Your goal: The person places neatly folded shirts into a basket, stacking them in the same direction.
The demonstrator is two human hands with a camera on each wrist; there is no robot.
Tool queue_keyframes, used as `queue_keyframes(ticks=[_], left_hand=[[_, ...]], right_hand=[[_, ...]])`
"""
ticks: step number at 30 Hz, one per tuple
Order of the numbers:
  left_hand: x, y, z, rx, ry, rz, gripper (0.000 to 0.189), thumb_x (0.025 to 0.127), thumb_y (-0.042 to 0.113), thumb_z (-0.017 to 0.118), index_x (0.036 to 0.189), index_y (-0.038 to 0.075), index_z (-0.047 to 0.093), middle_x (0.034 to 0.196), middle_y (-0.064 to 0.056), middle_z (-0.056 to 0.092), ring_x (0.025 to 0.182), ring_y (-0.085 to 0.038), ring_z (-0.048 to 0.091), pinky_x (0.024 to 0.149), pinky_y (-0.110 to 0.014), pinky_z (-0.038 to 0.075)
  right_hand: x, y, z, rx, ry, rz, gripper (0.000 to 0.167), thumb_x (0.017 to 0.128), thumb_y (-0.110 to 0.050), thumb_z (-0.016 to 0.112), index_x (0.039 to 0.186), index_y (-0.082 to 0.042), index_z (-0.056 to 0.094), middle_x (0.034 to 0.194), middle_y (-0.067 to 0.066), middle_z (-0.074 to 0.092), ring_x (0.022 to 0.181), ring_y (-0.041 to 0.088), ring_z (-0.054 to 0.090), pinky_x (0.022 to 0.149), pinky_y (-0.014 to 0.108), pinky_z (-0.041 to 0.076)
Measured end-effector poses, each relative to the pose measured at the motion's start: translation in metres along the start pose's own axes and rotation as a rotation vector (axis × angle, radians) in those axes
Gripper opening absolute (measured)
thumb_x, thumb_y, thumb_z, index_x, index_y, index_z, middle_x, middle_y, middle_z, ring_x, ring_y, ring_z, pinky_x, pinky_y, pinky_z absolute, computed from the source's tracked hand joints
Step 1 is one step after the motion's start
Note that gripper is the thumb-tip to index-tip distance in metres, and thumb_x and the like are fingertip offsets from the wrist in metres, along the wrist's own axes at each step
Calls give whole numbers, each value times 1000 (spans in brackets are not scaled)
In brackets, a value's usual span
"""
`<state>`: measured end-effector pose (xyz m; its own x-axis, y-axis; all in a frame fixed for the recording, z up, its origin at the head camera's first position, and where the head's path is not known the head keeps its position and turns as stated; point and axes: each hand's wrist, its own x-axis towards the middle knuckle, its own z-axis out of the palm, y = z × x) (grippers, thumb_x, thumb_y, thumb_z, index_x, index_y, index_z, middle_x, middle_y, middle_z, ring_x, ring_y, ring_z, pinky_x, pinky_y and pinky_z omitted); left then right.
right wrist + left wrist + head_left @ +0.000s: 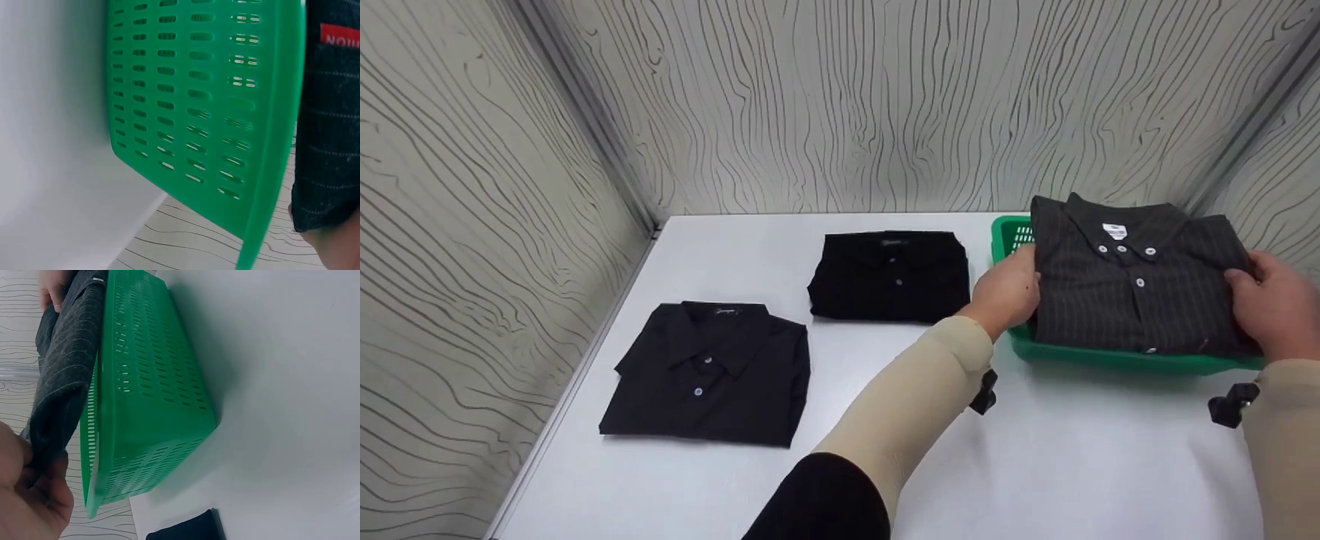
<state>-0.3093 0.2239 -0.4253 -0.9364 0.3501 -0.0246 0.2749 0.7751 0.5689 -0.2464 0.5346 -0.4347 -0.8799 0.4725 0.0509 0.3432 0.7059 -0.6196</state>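
A folded dark grey striped shirt with a buttoned collar lies level over the top of a green plastic basket. My left hand grips the shirt's left side, its thumb and fingers pinching the folded edge in the left wrist view. On the opposite side, my right hand holds the other edge, thumb on top. The right wrist view shows the shirt with a red label just above the basket rim. What lies inside the basket is hidden under the shirt.
Two folded black shirts lie on the white table: one shirt at the left, another shirt at the back, left of the basket. Wood-grain patterned panels stand behind the table and at both sides.
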Motion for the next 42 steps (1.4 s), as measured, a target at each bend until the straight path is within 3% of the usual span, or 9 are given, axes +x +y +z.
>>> queue_keyframes(ticks=[7, 19, 24, 29, 36, 42], left_hand=[[5, 3, 10, 98, 26, 28, 43, 107, 32, 49, 150, 31, 41, 139, 20, 55, 122, 5, 53, 98, -18, 45], [14, -10, 31, 196, 117, 63, 29, 107, 29, 53, 136, 32, 54, 123, 16, 66, 110, -3, 61, 87, -24, 52], [16, -9, 38, 398, 96, 89, 22, 106, 28, 54, 127, 29, 58, 110, 12, 69, 100, -6, 62, 81, -25, 53], [20, -6, 46, 584, 47, 111, 23, 108, 31, 50, 130, 28, 56, 105, 12, 70, 97, -5, 61, 82, -24, 52], [21, 0, 48, 698, 20, 116, 25, 108, 33, 49, 131, 29, 57, 100, 13, 71, 94, -4, 62, 81, -23, 51], [24, 3, 50, 725, 19, 91, 44, 109, 34, 45, 152, 26, 43, 97, 12, 71, 94, -5, 62, 82, -24, 50]], right_hand=[[0, 8, 8, 18, 29, 72, 56, 110, -27, 31, 156, 5, 25, 147, 37, 37, 128, 52, 40, 104, 69, 34], [1, 11, 29, 14, 23, 118, 56, 110, -26, 31, 156, 4, 26, 151, 35, 36, 133, 52, 39, 105, 66, 35], [1, 11, 31, -37, 9, 125, 57, 109, -28, 30, 156, 5, 26, 152, 34, 33, 135, 53, 36, 108, 65, 32], [0, 13, 32, -134, -23, 97, 57, 109, -27, 31, 155, 7, 25, 150, 38, 33, 134, 57, 33, 109, 67, 27], [2, 10, 30, -257, -86, 36, 57, 108, -23, 35, 154, 9, 24, 148, 41, 31, 131, 62, 29, 109, 74, 10], [7, 10, 29, -284, -141, 34, 60, 107, -25, 36, 154, 9, 22, 149, 41, 28, 134, 63, 25, 111, 74, 1]])
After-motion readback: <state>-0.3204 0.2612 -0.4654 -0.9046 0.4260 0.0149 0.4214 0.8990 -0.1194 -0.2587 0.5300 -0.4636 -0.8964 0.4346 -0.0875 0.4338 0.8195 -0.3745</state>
